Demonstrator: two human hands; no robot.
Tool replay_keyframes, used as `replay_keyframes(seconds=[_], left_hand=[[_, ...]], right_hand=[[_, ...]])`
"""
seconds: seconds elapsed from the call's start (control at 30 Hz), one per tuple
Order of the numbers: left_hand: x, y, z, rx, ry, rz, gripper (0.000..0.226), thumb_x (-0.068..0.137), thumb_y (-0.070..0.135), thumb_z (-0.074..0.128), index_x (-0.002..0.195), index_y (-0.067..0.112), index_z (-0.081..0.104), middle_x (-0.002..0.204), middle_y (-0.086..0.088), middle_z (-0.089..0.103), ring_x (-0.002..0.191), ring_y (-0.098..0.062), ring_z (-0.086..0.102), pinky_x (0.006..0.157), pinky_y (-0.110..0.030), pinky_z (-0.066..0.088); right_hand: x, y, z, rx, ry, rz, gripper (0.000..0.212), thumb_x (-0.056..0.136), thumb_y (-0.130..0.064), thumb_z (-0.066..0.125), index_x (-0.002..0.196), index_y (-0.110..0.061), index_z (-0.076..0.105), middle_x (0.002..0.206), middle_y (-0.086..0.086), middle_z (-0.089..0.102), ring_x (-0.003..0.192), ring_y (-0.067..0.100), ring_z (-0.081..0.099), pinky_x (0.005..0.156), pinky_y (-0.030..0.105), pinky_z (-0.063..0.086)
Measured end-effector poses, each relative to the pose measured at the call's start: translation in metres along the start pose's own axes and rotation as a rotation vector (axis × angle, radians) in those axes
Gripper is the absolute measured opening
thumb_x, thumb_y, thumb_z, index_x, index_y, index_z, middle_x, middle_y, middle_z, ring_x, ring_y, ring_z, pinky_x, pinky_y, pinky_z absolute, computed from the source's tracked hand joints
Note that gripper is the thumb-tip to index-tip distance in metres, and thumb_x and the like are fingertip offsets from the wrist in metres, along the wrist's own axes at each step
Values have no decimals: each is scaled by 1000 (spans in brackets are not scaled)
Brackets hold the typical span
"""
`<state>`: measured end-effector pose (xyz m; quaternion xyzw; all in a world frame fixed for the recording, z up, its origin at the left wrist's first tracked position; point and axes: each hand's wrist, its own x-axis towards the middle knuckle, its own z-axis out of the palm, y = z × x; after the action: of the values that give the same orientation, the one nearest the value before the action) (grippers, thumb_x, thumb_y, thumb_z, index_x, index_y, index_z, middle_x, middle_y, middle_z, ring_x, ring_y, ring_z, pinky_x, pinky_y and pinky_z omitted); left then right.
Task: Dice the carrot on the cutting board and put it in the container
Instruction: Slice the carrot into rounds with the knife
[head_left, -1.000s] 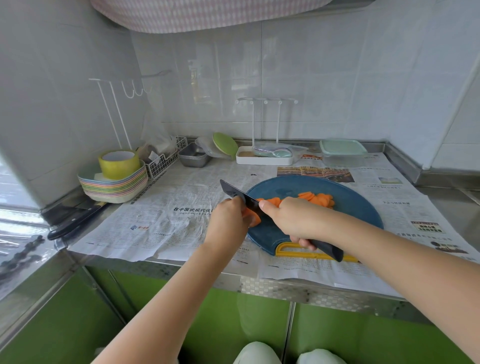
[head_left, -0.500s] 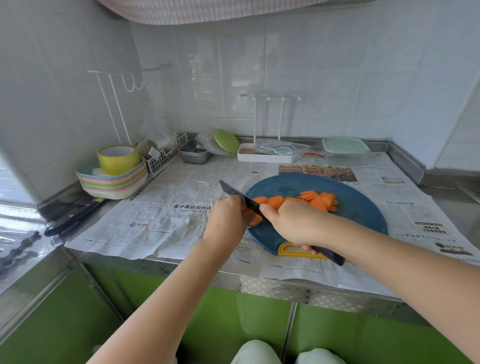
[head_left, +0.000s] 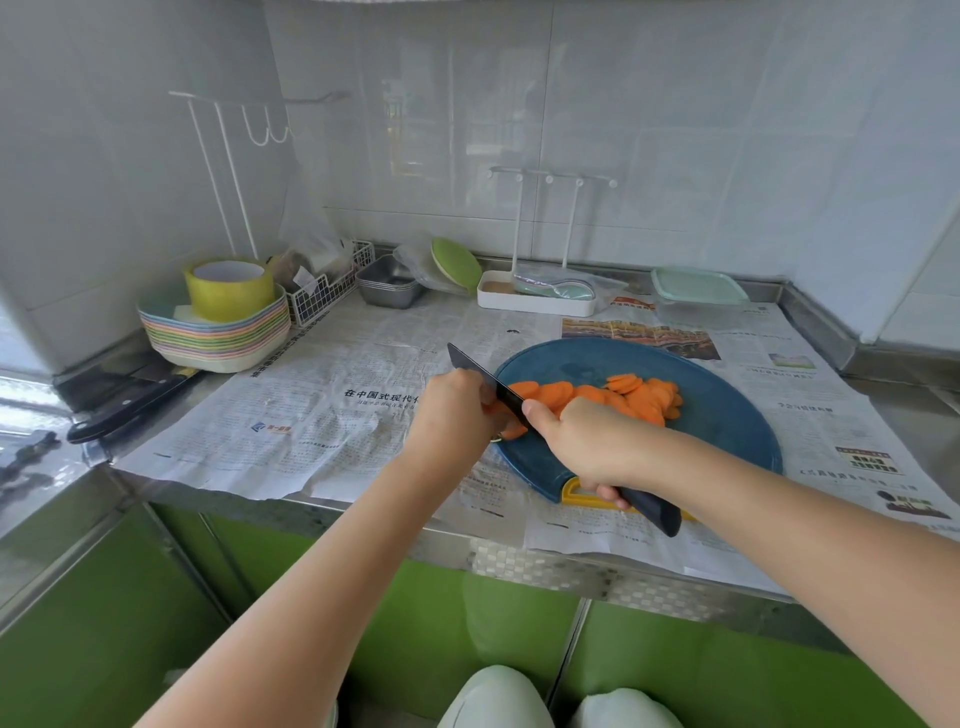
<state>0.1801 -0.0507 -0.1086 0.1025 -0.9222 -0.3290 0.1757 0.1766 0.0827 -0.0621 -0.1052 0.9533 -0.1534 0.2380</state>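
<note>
Slice row (head_left: 623, 397) longer than before; right grip (head_left: 587, 447) grasping knife (head_left: 506, 397); left grip (head_left: 457, 410) holding carrot stub (head_left: 511, 431).

A: Anything different on the cutting board (head_left: 727, 426)?
B: More carrot slices (head_left: 623, 397). The heap (small a second ago) now runs in a row back to the knife (head_left: 472, 366).
</note>
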Motion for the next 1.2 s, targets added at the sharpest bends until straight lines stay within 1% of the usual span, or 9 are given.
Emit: replay_keyframes(seconds=[0.1, 0.17, 0.33, 0.43, 0.53, 0.77, 0.9, 1.03, 1.2], left_hand=[[2, -4, 0, -34, -5, -15, 19, 70, 9, 77, 78, -6, 67, 83, -23, 69, 77, -33, 64, 72, -42, 54], [3, -6, 0, -47, -15, -26, 20, 69, 8, 77, 78, -6, 67, 83, -22, 69, 72, -28, 60, 70, -39, 52], [3, -8, -2, -61, -14, -33, 24, 70, 10, 79, 83, -5, 67, 84, -18, 69, 76, -30, 63, 69, -37, 53], [3, -8, -2, -85, -11, -33, 25, 67, 8, 79, 82, -8, 67, 82, -22, 69, 66, -21, 53, 68, -39, 53], [4, -9, -2, -85, -12, -33, 26, 68, 11, 80, 83, -6, 66, 84, -19, 69, 73, -29, 62, 71, -40, 54], [2, -8, -5, -98, -20, -36, 26, 69, 9, 79, 83, -8, 66, 85, -20, 69, 82, -35, 65, 72, -43, 55], [2, -7, -6, -131, -36, -67, 25, 69, 6, 78, 83, -11, 66, 86, -22, 69, 75, -32, 65, 72, -41, 54], [3, -9, -7, -166, -36, -72, 23, 69, 4, 78, 81, -11, 66, 84, -22, 69, 79, -34, 66, 74, -43, 55], [9, -15, -6, -173, -71, -54, 15, 72, 7, 76, 76, -6, 69, 80, -21, 70, 83, -35, 66, 76, -46, 54]], right_hand=[[4, -1, 2, 41, -4, 17, 77, 101, -60, 17, 76, 5, 51, 38, 11, 45, 33, 22, 42, 41, 25, 41], [5, 0, 3, 81, -12, 24, 76, 100, -61, 18, 77, 4, 50, 41, 11, 46, 34, 21, 42, 42, 26, 42], [9, 0, 5, 119, -15, 38, 72, 100, -62, 18, 74, -1, 46, 36, 9, 44, 25, 17, 38, 37, 22, 38], [10, -1, 5, 113, -25, 50, 72, 100, -62, 18, 82, 1, 49, 45, 11, 45, 29, 19, 39, 40, 24, 39], [11, -3, 5, 105, -36, 59, 73, 99, -63, 17, 92, 2, 50, 51, 13, 46, 38, 22, 41, 42, 27, 40], [17, -4, 8, 124, -25, 75, 75, 99, -64, 18, 83, 2, 50, 51, 13, 46, 37, 22, 41, 42, 26, 39], [22, -4, 12, 94, 3, 67, 78, 100, -62, 18, 66, 1, 48, 33, 11, 44, 29, 21, 41, 40, 23, 38], [23, -7, 13, 90, 6, 67, 75, 101, -59, 19, 72, 3, 49, 52, 16, 49, 39, 24, 43, 41, 27, 38], [30, -3, 18, 111, -6, 51, 72, 102, -57, 18, 72, 1, 48, 53, 16, 50, 39, 24, 44, 44, 27, 41]])
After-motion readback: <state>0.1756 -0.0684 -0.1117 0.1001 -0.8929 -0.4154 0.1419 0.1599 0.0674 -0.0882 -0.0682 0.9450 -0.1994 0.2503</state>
